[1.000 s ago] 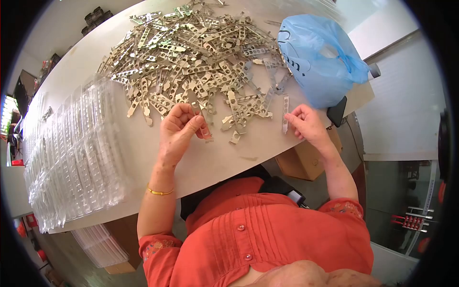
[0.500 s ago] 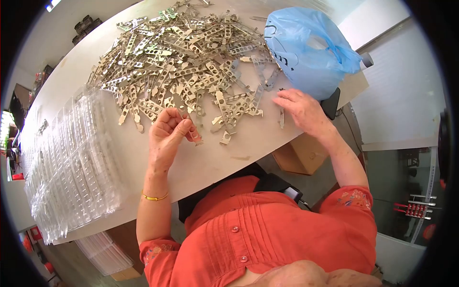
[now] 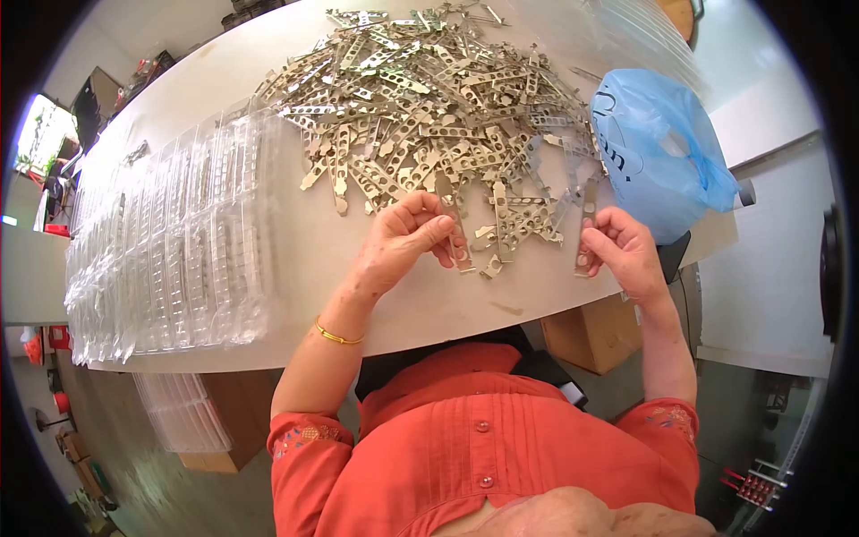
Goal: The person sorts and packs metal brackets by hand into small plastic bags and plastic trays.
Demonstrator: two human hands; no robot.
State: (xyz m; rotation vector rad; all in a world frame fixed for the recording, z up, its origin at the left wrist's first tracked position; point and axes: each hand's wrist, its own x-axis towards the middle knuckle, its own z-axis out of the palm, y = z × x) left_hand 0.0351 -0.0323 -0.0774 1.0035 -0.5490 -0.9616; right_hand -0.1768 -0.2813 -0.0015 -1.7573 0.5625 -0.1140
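My left hand (image 3: 413, 234) pinches a flat metal strip (image 3: 461, 252) with round holes, held upright near the front of the heap. My right hand (image 3: 624, 251) grips a second perforated metal strip (image 3: 586, 224) between thumb and fingers, also upright. Beyond both hands a large heap of similar metal strips (image 3: 429, 125) spreads over the white table (image 3: 313, 313). A few loose strips (image 3: 514, 224) lie between my two hands. Fingers hide part of each held strip.
Clear plastic trays (image 3: 170, 242) holding rows of parts are stacked at the left. A blue plastic bag (image 3: 658, 152) stands to the right, with a dark object (image 3: 674, 258) beside it. Below the table edge is a cardboard box (image 3: 591, 336).
My right hand, open beside a loose strip before, has taken hold of a strip and lifted it upright. The left keeps its strip. The whole view has shifted, so the table appears farther right.
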